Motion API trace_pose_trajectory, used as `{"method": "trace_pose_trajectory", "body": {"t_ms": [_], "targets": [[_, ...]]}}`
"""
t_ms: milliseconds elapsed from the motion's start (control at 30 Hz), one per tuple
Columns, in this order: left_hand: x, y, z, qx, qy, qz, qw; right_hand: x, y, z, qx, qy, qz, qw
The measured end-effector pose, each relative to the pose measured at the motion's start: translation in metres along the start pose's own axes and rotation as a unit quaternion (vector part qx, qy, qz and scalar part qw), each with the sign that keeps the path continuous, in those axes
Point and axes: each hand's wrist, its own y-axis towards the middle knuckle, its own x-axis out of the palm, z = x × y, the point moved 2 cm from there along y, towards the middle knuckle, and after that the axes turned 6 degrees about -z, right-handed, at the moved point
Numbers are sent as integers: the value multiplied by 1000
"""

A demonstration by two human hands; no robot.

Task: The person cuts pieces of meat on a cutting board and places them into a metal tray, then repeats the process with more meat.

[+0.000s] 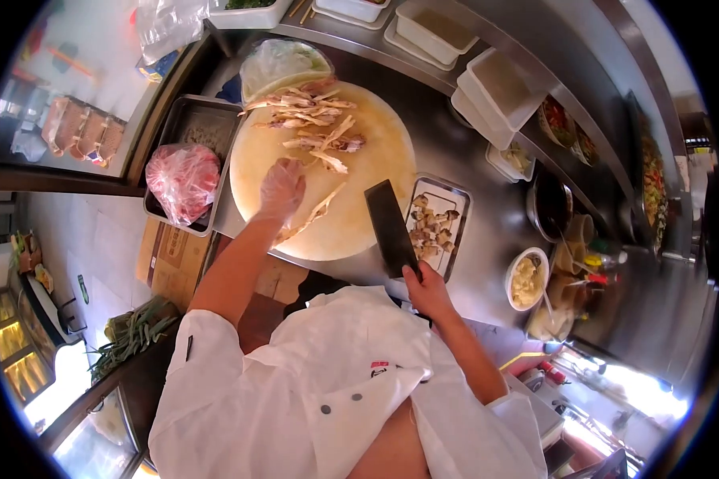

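Note:
My right hand (428, 289) grips the handle of a cleaver (387, 223), its broad dark blade over the right edge of the round cutting board (260, 168). My left hand (283, 188), in a clear plastic glove, is over the left part of the board with its fingers curled; what they hold, if anything, is hidden. Long pale strips that look like poultry feet or bones (303, 110) lie piled at the board's far side. One separate strip (321, 209) rests just right of my left wrist. A metal tray (463, 209) beside the cleaver contains chopped pieces (433, 227).
Left of the board, a dark tray (190, 112) carries a plastic bag of red meat (185, 182). Another plastic bag (284, 68) touches the board's far edge. A bowl of pale food (527, 279) stands at right, below a shelf with white containers (499, 92).

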Motion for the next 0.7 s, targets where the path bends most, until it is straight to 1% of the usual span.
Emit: {"method": "trace_pose_trajectory", "body": {"t_ms": [33, 67, 133, 167, 267, 300, 367, 467, 500, 600, 700], "targets": [[-2, 10, -4, -4, 7, 2, 1000, 2, 0, 5, -17, -18, 10, 1000], [-4, 19, -6, 10, 22, 15, 1000, 3, -2, 7, -33, -36, 20, 999], [-12, 31, -7, 35, 51, 39, 997, 5, -7, 7, -31, -28, 20, 999], [-13, 38, -12, 12, 27, 36, 999, 6, -8, 6, -33, -26, 20, 999], [-30, 57, 2, -21, 75, 56, 995, 9, -7, 16, -23, -37, 31, 999], [-35, 61, 15, 52, 60, 80, 994, 9, -7, 16, -26, -35, 35, 998], [-39, 62, 37, 194, 29, 124, 973, 9, -10, 16, -31, -32, 41, 998], [-13, 59, 37, 233, 111, 26, 966, 11, -6, 25, -31, -11, 36, 999], [-14, 60, 39, 251, 118, 61, 959, 10, -8, 22, -31, -18, 38, 999], [-12, 70, 33, 210, 96, -23, 973, 7, -14, 14, -36, -31, 44, 998], [-6, 60, 28, 223, 122, -27, 967, 8, -14, 18, -49, -27, 39, 998]]}}
